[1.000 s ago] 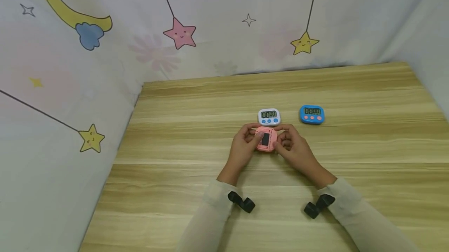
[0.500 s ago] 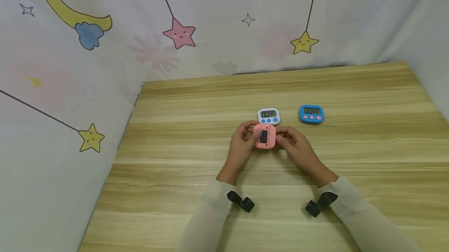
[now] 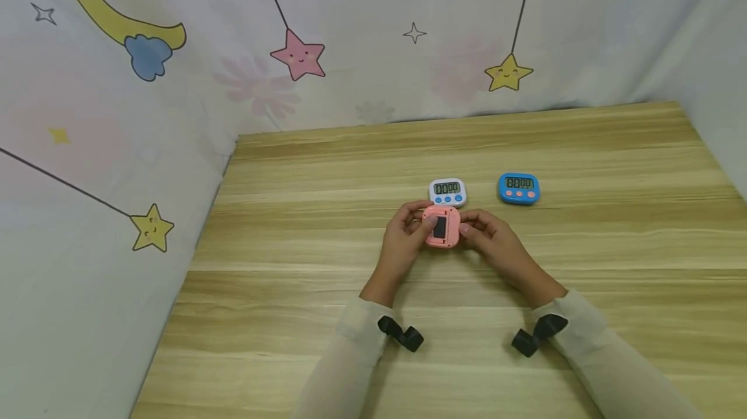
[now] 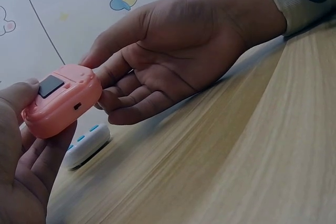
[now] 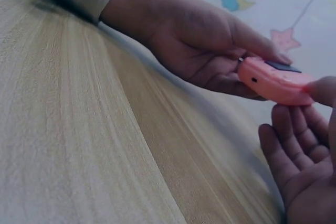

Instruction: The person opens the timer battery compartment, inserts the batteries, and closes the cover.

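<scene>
A pink digital timer (image 3: 452, 227) is held back side up just above the table, with a dark rectangle on its back. My left hand (image 3: 399, 244) pinches its left side, thumb over the back and fingers beneath. At the opposite edge, my right hand (image 3: 498, 247) holds it between thumb and fingers; the right wrist view has that thumb (image 5: 323, 92) on the timer's end. The timer's display faces down, hidden. Right behind it lies a white timer (image 3: 447, 191) with blue buttons, and a blue timer (image 3: 519, 189) with pink buttons lies farther right.
The wooden table (image 3: 303, 211) extends around both hands. A white cloth (image 3: 362, 69) printed with stars and a moon hangs along the back and left side. Black wrist cameras (image 3: 401, 333) sit on the sleeves.
The pink timer has shifted slightly away from me and turned a little. My right thumb has slid from the timer's back to its right edge. The white and blue timers stay put.
</scene>
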Demonstrator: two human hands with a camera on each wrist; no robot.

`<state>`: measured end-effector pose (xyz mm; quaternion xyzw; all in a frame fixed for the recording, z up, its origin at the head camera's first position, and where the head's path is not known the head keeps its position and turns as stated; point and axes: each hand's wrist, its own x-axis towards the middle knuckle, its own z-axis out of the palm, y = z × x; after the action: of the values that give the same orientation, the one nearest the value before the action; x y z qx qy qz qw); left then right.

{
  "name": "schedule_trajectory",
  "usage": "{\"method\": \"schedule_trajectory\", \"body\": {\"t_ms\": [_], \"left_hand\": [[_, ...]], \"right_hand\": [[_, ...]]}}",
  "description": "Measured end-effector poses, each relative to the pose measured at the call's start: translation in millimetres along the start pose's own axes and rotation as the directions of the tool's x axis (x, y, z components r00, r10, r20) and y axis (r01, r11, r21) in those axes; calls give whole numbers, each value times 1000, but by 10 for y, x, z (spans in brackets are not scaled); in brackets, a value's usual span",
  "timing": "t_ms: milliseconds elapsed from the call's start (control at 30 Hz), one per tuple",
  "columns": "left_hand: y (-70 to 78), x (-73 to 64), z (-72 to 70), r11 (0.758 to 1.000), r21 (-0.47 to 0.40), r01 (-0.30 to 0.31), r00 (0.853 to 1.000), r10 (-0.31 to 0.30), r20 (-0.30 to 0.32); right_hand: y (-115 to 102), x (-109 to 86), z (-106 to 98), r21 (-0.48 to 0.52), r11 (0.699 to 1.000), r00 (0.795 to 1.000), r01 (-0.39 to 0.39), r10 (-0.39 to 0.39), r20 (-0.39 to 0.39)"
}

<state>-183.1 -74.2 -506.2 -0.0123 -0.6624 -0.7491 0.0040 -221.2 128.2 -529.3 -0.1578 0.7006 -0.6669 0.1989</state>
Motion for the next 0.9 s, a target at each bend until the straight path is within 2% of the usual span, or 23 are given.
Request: {"method": "schedule_trajectory", "body": {"t_ms": [400, 900], "left_hand": [[24, -6, -3, 1000, 9, -9, 1000, 8, 8], [-23, -18, -26, 999, 33, 12, 1000, -12, 4]], "right_hand": [[-7, 2, 6, 55, 999, 1000, -2, 2, 11], [3, -13, 31, 16, 1000, 1000, 2, -2, 6]]}}
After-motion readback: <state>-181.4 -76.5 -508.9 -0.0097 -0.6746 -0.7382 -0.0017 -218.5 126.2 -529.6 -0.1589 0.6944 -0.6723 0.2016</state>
